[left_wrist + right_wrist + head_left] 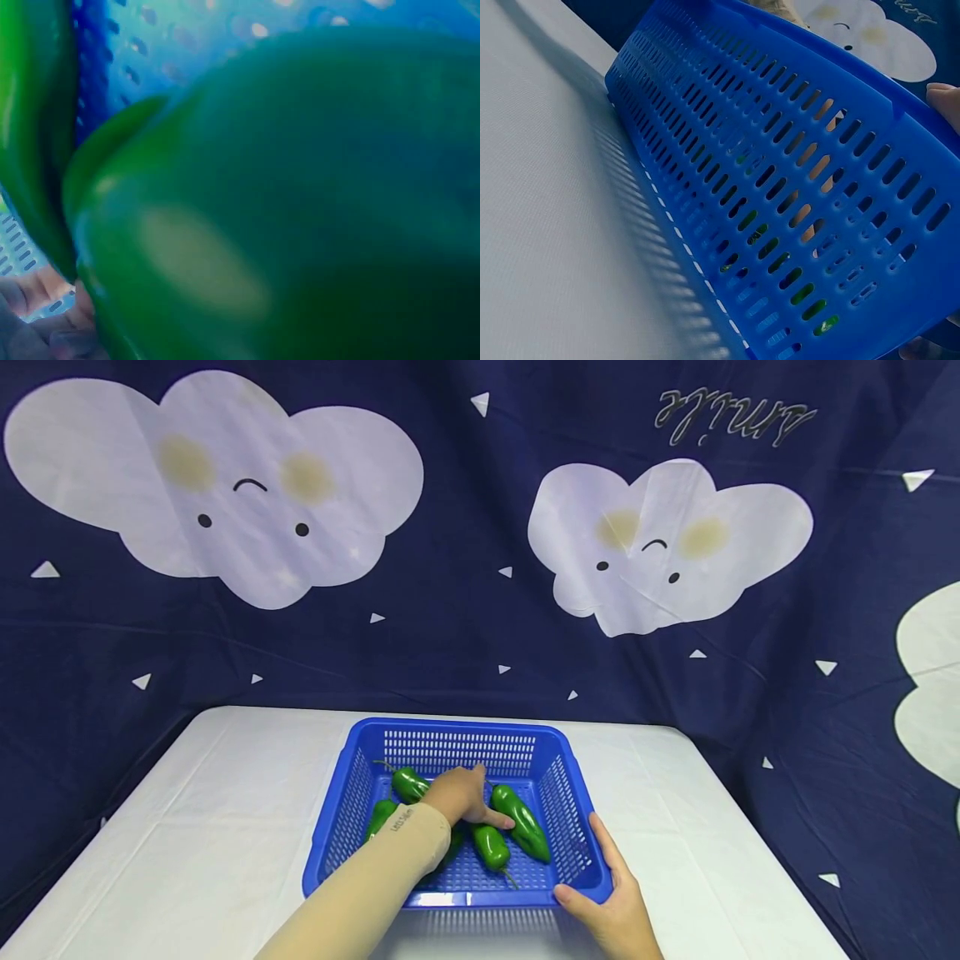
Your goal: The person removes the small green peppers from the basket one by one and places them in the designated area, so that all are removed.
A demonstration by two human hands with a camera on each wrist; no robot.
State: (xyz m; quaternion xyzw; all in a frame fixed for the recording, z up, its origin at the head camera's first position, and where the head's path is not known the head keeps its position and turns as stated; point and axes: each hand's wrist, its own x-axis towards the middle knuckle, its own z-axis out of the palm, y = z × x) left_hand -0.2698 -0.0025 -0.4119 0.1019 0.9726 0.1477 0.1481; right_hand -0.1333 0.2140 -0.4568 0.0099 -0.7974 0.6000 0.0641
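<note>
Surface [187,843]: white covering, faint crease lines, rounded far corners. Navy cloth [465,527] stands behind it and runs down past both sides; it carries small white triangles, a left cloud [255,560] and a right cloud [660,597] with upside-down faces, and upside-down "smile" lettering [735,417].

Edges: the far rim of the blue basket [517,900] overlaps the line of the surface's far edge as seen from the head. White surface shows to the left and right of the basket, between it and the side edges. Right wrist view: slotted basket wall, striped shadow along its foot.

Contents: green peppers in the basket; one pepper by the right wall [521,827] and one nearer the near rim [491,846] lie apart from the others. Further peppers to the left are partly covered by the arm in its beige sleeve [375,877].

Left hand [468,797]: inside the basket, among the peppers, thumb extended toward the right-wall pepper; whether the fingers grasp anything cannot be told. Left wrist view is filled by a blurred pepper at close range.

Right hand [618,902]: fingers grasping the basket at its near right corner, thumb on the near rim.
</note>
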